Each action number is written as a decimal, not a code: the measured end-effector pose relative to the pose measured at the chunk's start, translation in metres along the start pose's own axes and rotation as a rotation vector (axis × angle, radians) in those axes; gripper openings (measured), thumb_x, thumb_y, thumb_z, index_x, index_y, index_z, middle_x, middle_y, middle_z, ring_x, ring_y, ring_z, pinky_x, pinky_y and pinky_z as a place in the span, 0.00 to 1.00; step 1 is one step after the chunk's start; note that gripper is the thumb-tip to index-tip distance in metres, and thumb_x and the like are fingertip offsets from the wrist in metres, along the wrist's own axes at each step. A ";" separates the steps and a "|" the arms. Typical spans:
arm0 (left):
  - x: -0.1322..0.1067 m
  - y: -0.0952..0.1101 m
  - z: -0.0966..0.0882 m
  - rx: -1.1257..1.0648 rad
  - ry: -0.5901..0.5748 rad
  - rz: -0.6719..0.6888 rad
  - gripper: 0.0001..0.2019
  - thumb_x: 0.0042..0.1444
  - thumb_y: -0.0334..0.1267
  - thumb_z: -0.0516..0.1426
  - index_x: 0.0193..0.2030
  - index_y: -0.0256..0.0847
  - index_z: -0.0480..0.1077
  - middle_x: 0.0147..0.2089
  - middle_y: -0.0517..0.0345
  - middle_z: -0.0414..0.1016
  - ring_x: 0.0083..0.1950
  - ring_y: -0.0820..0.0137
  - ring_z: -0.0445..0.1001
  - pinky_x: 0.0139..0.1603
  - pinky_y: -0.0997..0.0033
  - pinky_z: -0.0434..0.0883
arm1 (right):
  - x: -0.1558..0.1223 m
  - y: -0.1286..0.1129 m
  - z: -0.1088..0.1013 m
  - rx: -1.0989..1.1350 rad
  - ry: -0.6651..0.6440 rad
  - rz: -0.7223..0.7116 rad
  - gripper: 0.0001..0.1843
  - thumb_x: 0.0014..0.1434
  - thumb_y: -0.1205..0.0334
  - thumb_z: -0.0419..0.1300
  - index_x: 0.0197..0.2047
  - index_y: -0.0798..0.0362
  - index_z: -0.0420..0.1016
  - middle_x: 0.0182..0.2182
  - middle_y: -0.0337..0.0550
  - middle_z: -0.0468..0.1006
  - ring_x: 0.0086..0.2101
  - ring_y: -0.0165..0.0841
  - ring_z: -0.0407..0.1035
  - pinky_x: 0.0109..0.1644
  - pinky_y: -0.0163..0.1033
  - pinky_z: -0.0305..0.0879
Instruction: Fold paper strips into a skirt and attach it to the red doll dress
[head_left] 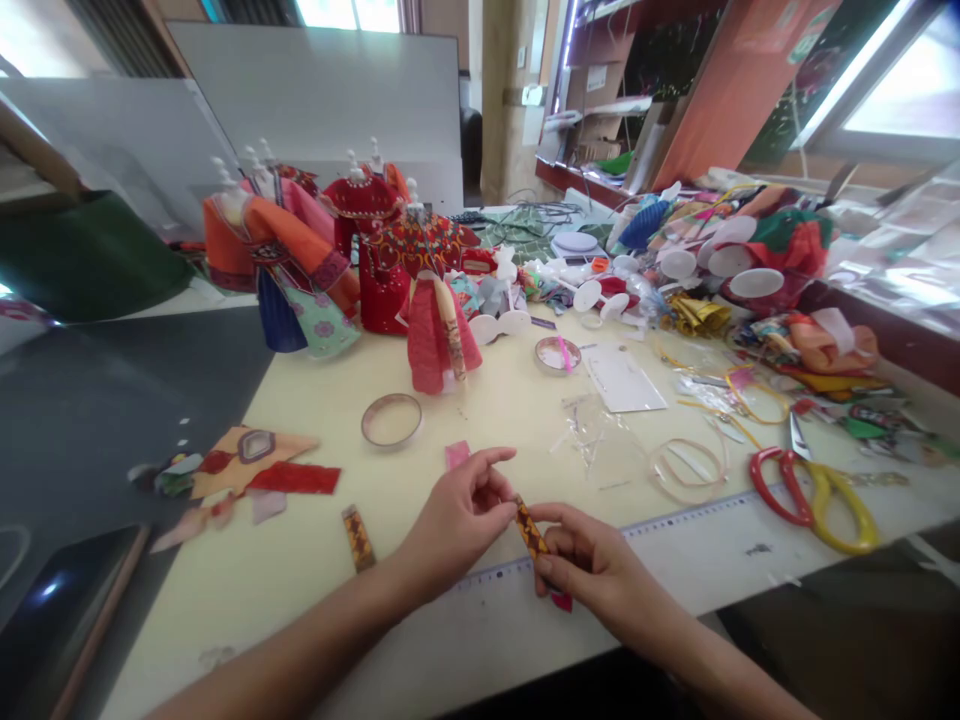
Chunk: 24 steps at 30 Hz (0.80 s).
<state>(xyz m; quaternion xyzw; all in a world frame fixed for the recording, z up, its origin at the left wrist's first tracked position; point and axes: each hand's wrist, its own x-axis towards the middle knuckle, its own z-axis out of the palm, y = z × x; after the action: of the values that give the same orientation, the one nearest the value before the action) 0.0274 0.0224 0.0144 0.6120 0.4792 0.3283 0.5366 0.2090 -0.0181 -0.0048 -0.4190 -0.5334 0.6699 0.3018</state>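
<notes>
A: Both hands over the cream tabletop, and the right hand has a patterned strip pinched between thumb and fingers, just above the ruler's blue marks!
B: And the left hand?
A: Fingers curled, thumb right at the strip's upper end; whether it grips, I can't tell.
B: A second patterned strip lies beside the left forearm. What's on the flanks?
A: Right side, red-and-yellow scissors, and behind them a great heap of fabric! Left side, a dark surface with a dark-screened device at the near corner.
B: Far edge: robed figures standing in orange and red, pale panels behind them.
A: Bright window above those, cluttered shelves to the right, and a roll of tape flat mid-table!
</notes>
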 end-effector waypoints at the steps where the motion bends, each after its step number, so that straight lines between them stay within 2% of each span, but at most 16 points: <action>1: 0.002 -0.001 0.000 0.058 0.009 0.024 0.23 0.50 0.31 0.55 0.55 0.39 0.62 0.33 0.61 0.69 0.33 0.74 0.68 0.36 0.71 0.68 | -0.002 0.002 0.000 -0.041 0.049 -0.010 0.22 0.58 0.56 0.57 0.54 0.55 0.61 0.23 0.35 0.70 0.23 0.26 0.61 0.28 0.32 0.57; 6: 0.014 -0.006 0.002 0.422 0.006 0.159 0.23 0.51 0.28 0.52 0.55 0.39 0.63 0.32 0.61 0.72 0.32 0.71 0.68 0.38 0.68 0.67 | -0.013 0.012 -0.001 -0.394 0.197 -0.108 0.18 0.61 0.61 0.50 0.55 0.53 0.58 0.24 0.36 0.72 0.26 0.29 0.64 0.30 0.33 0.60; 12: 0.020 -0.016 0.010 0.792 0.033 0.342 0.21 0.52 0.24 0.51 0.54 0.37 0.64 0.34 0.57 0.74 0.38 0.65 0.69 0.53 0.53 0.59 | -0.013 0.017 -0.002 -0.864 0.294 -0.294 0.14 0.62 0.64 0.48 0.51 0.53 0.64 0.25 0.38 0.72 0.23 0.29 0.66 0.28 0.33 0.59; 16: 0.019 -0.022 0.010 0.900 0.036 0.376 0.20 0.54 0.25 0.50 0.54 0.37 0.64 0.38 0.53 0.75 0.41 0.63 0.69 0.55 0.51 0.57 | -0.016 0.016 -0.001 -0.962 0.265 -0.334 0.11 0.63 0.65 0.49 0.46 0.53 0.68 0.27 0.40 0.74 0.24 0.30 0.68 0.29 0.34 0.61; 21: 0.019 -0.024 0.007 0.911 0.059 0.375 0.19 0.54 0.27 0.52 0.54 0.37 0.63 0.40 0.53 0.74 0.43 0.63 0.69 0.56 0.52 0.57 | -0.019 0.014 -0.003 -1.033 0.289 -0.532 0.11 0.62 0.68 0.49 0.43 0.55 0.71 0.31 0.46 0.72 0.33 0.34 0.66 0.37 0.39 0.63; 24: 0.020 -0.026 0.005 0.928 0.072 0.399 0.19 0.55 0.28 0.53 0.54 0.38 0.62 0.40 0.54 0.73 0.43 0.63 0.69 0.55 0.53 0.57 | -0.019 0.014 -0.005 -1.136 0.254 -0.572 0.12 0.61 0.68 0.51 0.43 0.55 0.73 0.34 0.47 0.70 0.36 0.36 0.64 0.40 0.43 0.62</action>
<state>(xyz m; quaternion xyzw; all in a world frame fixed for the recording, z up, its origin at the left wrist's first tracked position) 0.0328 0.0386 -0.0147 0.8539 0.4667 0.1980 0.1181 0.2225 -0.0357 -0.0146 -0.4308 -0.8554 0.1220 0.2605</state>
